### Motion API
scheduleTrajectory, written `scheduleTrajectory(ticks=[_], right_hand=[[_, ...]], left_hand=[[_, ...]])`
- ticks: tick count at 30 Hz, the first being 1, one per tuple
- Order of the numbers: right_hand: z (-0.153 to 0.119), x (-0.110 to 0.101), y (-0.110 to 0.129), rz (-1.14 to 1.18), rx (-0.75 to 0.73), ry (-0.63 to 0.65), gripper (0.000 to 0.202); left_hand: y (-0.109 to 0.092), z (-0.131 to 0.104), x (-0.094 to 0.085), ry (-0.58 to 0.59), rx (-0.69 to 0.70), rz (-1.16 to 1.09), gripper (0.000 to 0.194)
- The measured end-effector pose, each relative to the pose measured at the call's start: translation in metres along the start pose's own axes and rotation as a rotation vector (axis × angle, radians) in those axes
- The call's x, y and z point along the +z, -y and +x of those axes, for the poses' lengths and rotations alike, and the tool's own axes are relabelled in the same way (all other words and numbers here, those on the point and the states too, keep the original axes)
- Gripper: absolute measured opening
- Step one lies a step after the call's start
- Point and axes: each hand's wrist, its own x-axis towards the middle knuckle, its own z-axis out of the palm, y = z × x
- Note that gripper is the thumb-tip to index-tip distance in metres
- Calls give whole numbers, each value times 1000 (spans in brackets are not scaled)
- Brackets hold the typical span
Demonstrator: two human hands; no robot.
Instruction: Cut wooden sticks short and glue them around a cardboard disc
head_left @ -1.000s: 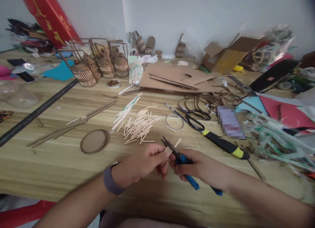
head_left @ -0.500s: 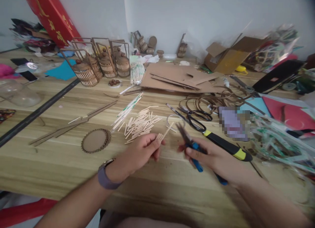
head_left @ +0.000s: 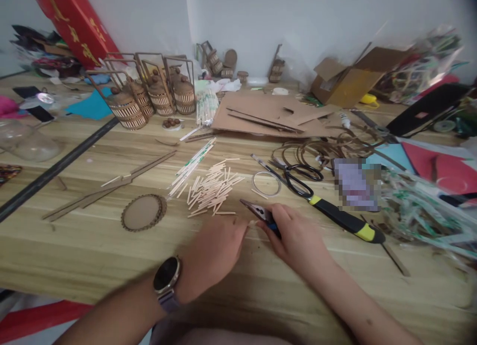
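My right hand (head_left: 300, 233) is closed around blue-handled pliers (head_left: 260, 211), their dark jaws pointing left toward the pile of short wooden sticks (head_left: 212, 188). Close beside it, my left hand (head_left: 218, 250) is turned back-up with its fingers curled and mostly hidden. A pale tip of the sticks it grips (head_left: 252, 224) shows between the two hands. Just beyond the hands lie a wire ring (head_left: 266, 184) and a loose stick by the pile's near edge. A round cardboard disc with a scalloped rim (head_left: 143, 213) lies to the left.
Large black scissors (head_left: 298, 178) and a black-and-yellow handled tool (head_left: 343, 219) lie right. Behind are paper-wrapped sticks (head_left: 194, 164), a cardboard sheet (head_left: 257, 106), coiled brown strips (head_left: 316, 149) and small lidded baskets (head_left: 128, 109). Plastic packaging (head_left: 421, 216) sits far right.
My left hand has rolled over, hiding the sticks that stuck up from its fingers. My right hand has brought the pliers left, close to the left hand, with the jaws now pointing left.
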Motion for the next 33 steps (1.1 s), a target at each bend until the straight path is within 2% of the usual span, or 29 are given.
scheduleTrajectory(ticks=[6, 12, 15, 16, 18, 20, 22, 24, 27, 30, 33], right_hand=[[-3, 2, 9, -63, 39, -14, 11], [0, 4, 14, -39, 118, 52, 8], [6, -6, 2, 218, 181, 141, 12], [9, -12, -4, 348, 187, 179, 14], [12, -24, -14, 587, 163, 227, 18], [14, -36, -18, 705, 137, 239, 18], [14, -41, -15, 711, 123, 264, 15], [12, -39, -7, 699, 100, 329, 10], [11, -27, 4, 659, 40, 386, 5], [11, -17, 6, 534, 56, 311, 6], [11, -12, 3, 498, 148, 211, 17]], left_hand=[[-6, -3, 0, 91, -53, 147, 28], [-10, -3, 4, 118, -130, 111, 28], [2, -1, -1, 32, -74, -159, 24], [8, 1, -4, 33, -18, -314, 23], [19, 4, -8, 119, 56, -652, 33], [26, 9, -10, 100, 10, -968, 35], [26, 13, -8, 78, -85, -1128, 37], [23, 15, -2, 113, -108, -1179, 40], [19, 15, 6, 161, -81, -1142, 39], [19, 13, 11, 188, -95, -1111, 42], [18, 11, 11, 233, -134, -1238, 49]])
